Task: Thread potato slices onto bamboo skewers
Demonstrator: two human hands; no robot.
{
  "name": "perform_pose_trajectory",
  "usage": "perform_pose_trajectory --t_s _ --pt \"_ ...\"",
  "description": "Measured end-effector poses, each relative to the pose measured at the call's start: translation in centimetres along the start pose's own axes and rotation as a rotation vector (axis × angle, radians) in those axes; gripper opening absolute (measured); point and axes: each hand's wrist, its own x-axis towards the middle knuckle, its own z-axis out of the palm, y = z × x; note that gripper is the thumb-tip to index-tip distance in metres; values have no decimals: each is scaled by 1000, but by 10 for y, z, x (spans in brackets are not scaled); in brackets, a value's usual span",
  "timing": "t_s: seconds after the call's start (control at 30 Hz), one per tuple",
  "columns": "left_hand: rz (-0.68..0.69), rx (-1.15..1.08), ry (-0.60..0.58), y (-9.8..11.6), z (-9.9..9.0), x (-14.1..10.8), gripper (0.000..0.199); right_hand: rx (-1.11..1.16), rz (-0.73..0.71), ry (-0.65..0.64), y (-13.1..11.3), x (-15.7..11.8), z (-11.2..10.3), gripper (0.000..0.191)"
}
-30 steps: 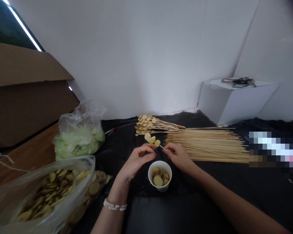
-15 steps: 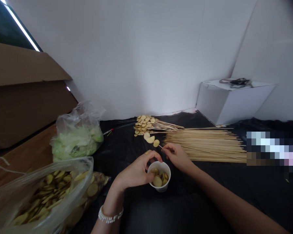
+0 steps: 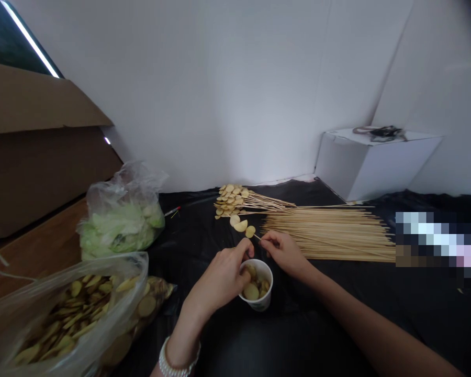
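My right hand [image 3: 284, 251] pinches a thin wooden skewer [image 3: 258, 237] near its middle right of the cup. Pale round slices, which look like potato [image 3: 240, 226], are threaded along its far end. My left hand [image 3: 225, 275] is over the left rim of a white paper cup [image 3: 264, 302], thumb dipping inside and a bent finger raised apart from it. Its other fingertips are partly hidden, and no slice shows in its grasp. Loose potato slices [image 3: 251, 291] lie inside the cup, which stands upright on a black cloth.
Loaded skewers [image 3: 231, 199] lie in a pile at the back, beside a broad bundle of bare skewers [image 3: 337, 235]. To the left are an open plastic bag of slices [image 3: 141, 262] and a bag of pale green pieces [image 3: 121, 225]. A white box [image 3: 345, 162] stands back right.
My left hand has shifted slightly and turned, with its thumb and fingers drawn closer at the cup's left side. My right hand keeps hold of the skewer, almost still.
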Motion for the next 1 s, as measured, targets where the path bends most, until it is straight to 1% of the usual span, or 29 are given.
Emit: perform_pose_trajectory --t_s 0.13,0.33,0.5,0.6,0.7,0.77,0.87,0.93,1.0 --pt "35 -38 19 3 -1 0 25 9 -4 -4 1 0 0 17" --pt "28 -123 77 2 2 2 12 -23 -16 3 4 2 0 17" --pt "82 -44 96 0 4 4 12 -34 -23 5 2 1 -1 18" --pt "88 19 96 1 4 4 11 -27 -11 0 1 1 -1 19" --pt "76 -7 101 3 4 4 10 -25 -8 -3 1 1 -1 18" --pt "50 -104 135 3 4 5 8 -14 1 -6 1 1 -1 17" --pt "-21 -367 256 0 6 9 3 31 34 -10 1 2 0 18" --pt "-66 -575 326 -6 8 13 7 100 56 -17 0 2 -1 19" --pt "-118 -762 352 -13 10 18 13 205 105 -42 -2 2 -1 23"
